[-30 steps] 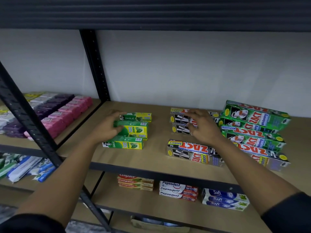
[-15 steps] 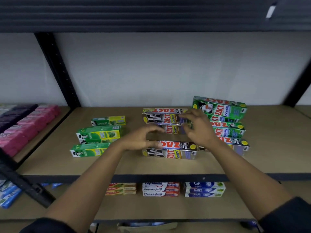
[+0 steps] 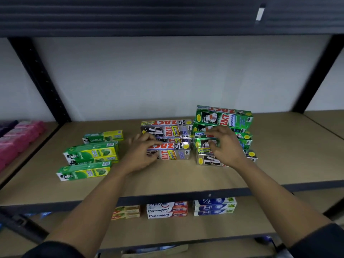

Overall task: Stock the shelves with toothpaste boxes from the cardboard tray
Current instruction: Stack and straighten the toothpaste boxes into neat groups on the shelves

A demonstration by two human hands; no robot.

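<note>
On the shelf (image 3: 186, 175) — left hand (image 3: 142, 154) grips 1 silver box (image 3: 176, 154), right hand (image 3: 227, 147) pinches 1 green box (image 3: 201, 143).

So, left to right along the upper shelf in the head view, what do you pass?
From the left: pink boxes, green Darlie boxes, left hand, silver Zact Smokers boxes, green Zact Whitening boxes. The right hand overlaps the last stack, so omitted.

A tan wooden shelf board (image 3: 288, 155) with a dark metal front edge spans the view in dim, even light. Behind it stands a plain white wall (image 3: 167, 77). At its back corners rise a left black perforated metal upright (image 3: 39, 79) and a right black metal upright (image 3: 314, 75). Above it hangs a dark ribbed shelf underside (image 3: 149, 13); below it lies a lower tan board (image 3: 242, 228).
</note>
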